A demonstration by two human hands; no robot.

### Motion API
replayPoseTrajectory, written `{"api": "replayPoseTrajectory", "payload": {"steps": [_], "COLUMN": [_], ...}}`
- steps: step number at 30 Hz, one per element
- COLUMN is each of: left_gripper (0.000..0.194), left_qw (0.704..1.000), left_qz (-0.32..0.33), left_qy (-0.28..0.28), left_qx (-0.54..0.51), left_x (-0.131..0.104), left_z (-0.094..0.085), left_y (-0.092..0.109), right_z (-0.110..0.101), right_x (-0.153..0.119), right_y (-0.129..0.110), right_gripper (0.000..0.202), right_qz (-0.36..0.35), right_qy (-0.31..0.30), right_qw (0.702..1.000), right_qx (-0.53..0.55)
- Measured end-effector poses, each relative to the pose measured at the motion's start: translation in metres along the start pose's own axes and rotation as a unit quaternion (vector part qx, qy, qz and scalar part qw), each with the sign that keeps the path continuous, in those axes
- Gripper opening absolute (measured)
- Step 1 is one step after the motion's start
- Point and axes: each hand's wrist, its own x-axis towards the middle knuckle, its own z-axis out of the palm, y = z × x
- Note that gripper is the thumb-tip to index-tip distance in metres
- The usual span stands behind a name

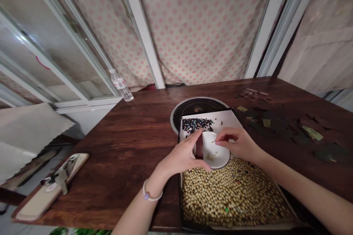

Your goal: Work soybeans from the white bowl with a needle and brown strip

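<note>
A bowl [217, 159], white inside and dark brown outside, is tipped above a dark-edged tray [180, 191]. My left hand [184, 154] wraps round its left side, thumb near the front rim and fingers at the back. Several tiny yellowish bits lie on the bowl's inner wall. Over the bowl, my right hand [231, 141] is closed in a pinch on a small pale bead [213, 141]. Round tan beads [226, 194] fill the near part of the tray. Black and coloured beads [195, 124] lie on white lining at its far end.
Behind the tray is a round black plate [176, 112] with a silver rim, partly covered. A water bottle [121, 85] stands at the table's far left edge. Dark and yellow scraps [311, 132] lie to the right. A beige board [41, 202] carries small items at left.
</note>
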Motion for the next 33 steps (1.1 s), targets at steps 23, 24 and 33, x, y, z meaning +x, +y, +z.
{"api": "replayPoseTrajectory", "payload": {"steps": [23,24,33], "left_gripper": [0.121,0.118,0.072], "left_qw": [1.0,1.0,0.993], "left_qz": [-0.007,-0.008,-0.031], "left_qy": [0.014,0.015,0.005], "left_qx": [-0.009,-0.016,-0.112], "left_x": [-0.001,-0.002,-0.004], "left_z": [0.006,0.006,-0.001], "left_y": [0.001,0.001,0.011], "right_z": [-0.003,-0.003,-0.002], "right_x": [-0.002,-0.002,-0.001], "right_y": [-0.003,-0.003,-0.001], "right_gripper": [0.008,0.008,0.008], "right_qz": [0.006,0.008,0.008], "right_qy": [0.005,0.007,0.003], "right_qw": [1.0,1.0,1.0], "right_qx": [0.004,0.003,0.004]}}
